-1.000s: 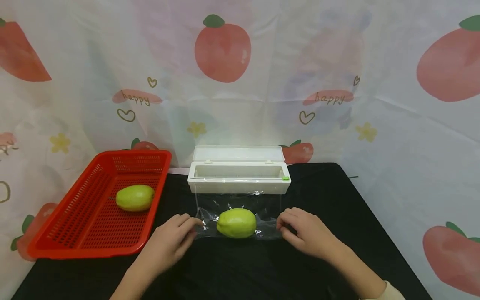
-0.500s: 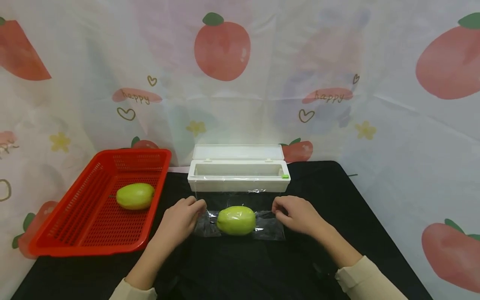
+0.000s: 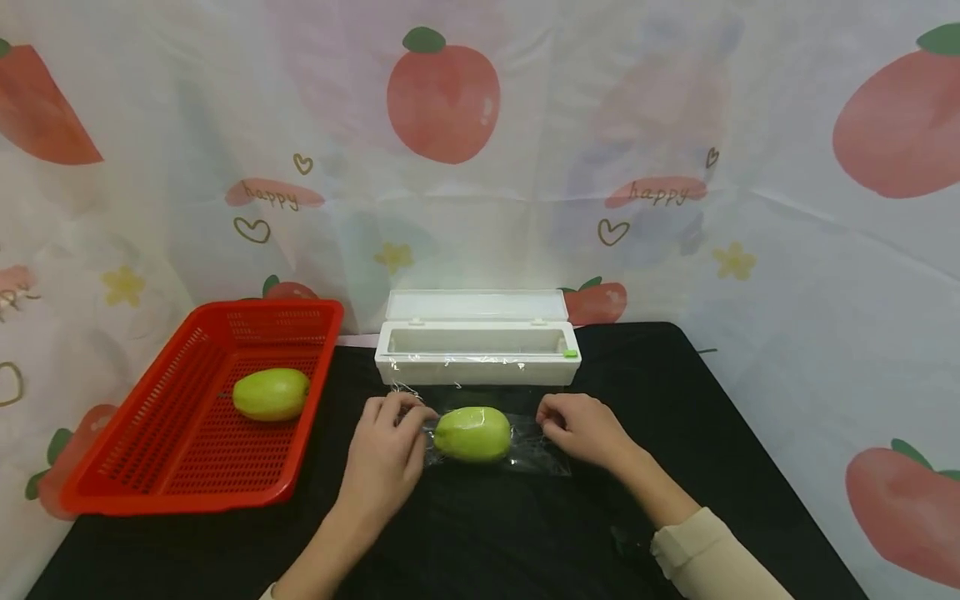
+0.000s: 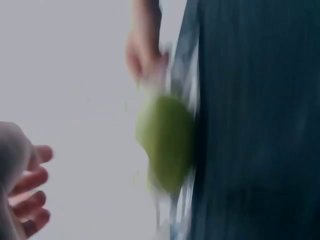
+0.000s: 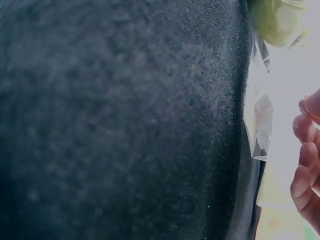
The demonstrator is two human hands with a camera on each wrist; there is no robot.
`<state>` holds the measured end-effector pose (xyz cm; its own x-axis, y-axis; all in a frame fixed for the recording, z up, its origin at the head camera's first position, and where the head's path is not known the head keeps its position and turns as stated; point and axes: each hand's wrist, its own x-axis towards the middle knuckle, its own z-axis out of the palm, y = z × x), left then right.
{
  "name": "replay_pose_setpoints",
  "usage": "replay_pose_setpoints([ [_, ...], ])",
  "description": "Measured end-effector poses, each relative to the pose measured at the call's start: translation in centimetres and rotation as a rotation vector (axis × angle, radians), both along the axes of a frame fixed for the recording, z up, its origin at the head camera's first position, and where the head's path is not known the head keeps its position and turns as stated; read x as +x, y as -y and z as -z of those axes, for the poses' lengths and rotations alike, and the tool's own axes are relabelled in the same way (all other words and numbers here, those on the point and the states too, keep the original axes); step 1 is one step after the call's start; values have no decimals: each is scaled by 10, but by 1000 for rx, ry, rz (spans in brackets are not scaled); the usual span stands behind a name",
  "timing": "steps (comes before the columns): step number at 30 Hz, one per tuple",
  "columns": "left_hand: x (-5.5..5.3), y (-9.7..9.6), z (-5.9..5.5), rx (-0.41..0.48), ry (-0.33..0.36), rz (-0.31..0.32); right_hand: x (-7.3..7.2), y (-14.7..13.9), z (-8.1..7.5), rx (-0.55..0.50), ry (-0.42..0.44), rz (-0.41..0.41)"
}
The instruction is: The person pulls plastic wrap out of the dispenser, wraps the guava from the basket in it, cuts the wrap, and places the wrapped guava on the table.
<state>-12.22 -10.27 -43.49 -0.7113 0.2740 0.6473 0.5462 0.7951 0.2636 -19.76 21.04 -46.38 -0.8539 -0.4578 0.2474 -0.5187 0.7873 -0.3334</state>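
A yellow-green oval fruit (image 3: 472, 434), its exact kind unclear, lies on the black table under clear plastic wrap (image 3: 536, 454). The wrap reaches back to a white wrap dispenser box (image 3: 480, 368), whose lid stands up. My left hand (image 3: 386, 446) is beside the fruit's left end, back of the hand up; the left wrist view, blurred, shows its fingers (image 4: 34, 192) loosely bent with nothing visible between them. On the fruit's other side, my right hand (image 3: 581, 427) seems to pinch the wrap's right edge between thumb and forefinger; its fingers (image 5: 306, 155) curl at the right wrist view's edge.
A red plastic basket (image 3: 183, 504) stands on the left with a second yellow-green fruit (image 3: 271, 395) inside. Behind the dispenser hangs a white cloth (image 3: 525, 242) printed with fruit. Black cloth (image 3: 487, 533) covers the table.
Both hands first moved away from me with the wrap's edge, folding it over the fruit. My left hand then moved right, closer to the fruit, and its fingers loosened.
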Motion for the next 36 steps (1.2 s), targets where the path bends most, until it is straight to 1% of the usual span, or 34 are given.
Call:
replay_pose_setpoints([
  [1,7,-9,-2,10,-52,40,0,0,0,-5,0,0],
  [2,12,-18,-2,2,-76,77,0,1,0,-9,1,2],
  [3,16,-25,0,-26,-89,102,0,1,0,-14,4,5],
  [4,18,-32,2,-63,-76,121,0,1,0,-18,4,6],
  [5,18,-37,5,-104,-46,130,0,1,0,-22,4,9],
  [6,16,-41,8,-147,-6,127,0,1,0,-26,-1,15],
  [7,13,-43,10,-192,43,110,1,0,0,-33,-10,22],
  [9,3,-45,15,-286,136,70,2,0,0,-51,-38,41],
  [10,-2,-45,17,-315,174,58,4,-1,1,-63,-57,52],
  [11,-7,-45,18,-339,199,48,6,-1,1,-79,-82,65],
  [13,-15,-45,21,-369,219,41,11,-1,1,-129,-145,90],
  [16,-24,-44,24,-365,232,43,24,4,-3,-226,-234,114],
  [17,-26,-44,25,-357,233,41,29,7,-4,-260,-253,111],
  [18,-28,-43,26,-346,235,40,34,10,-6,-289,-251,102],
  [20,-32,-42,28,-337,245,33,46,18,-8,-328,-191,70],
  [21,-34,-41,28,-333,246,29,51,22,-9,-337,-142,53],
  [24,-40,-40,31,-322,256,25,64,34,-7,-321,22,21],
  [25,-43,-39,31,-322,260,25,66,37,-5,-311,62,16],
  [27,-47,-40,33,-311,270,31,68,43,-1,-299,104,9],
  [28,-49,-40,33,-305,278,35,68,45,1,-299,112,6],
  [31,-54,-41,35,-273,305,53,64,51,7,-328,101,3],
  [36,-58,-41,40,-184,352,106,53,59,13,-383,77,13],
])
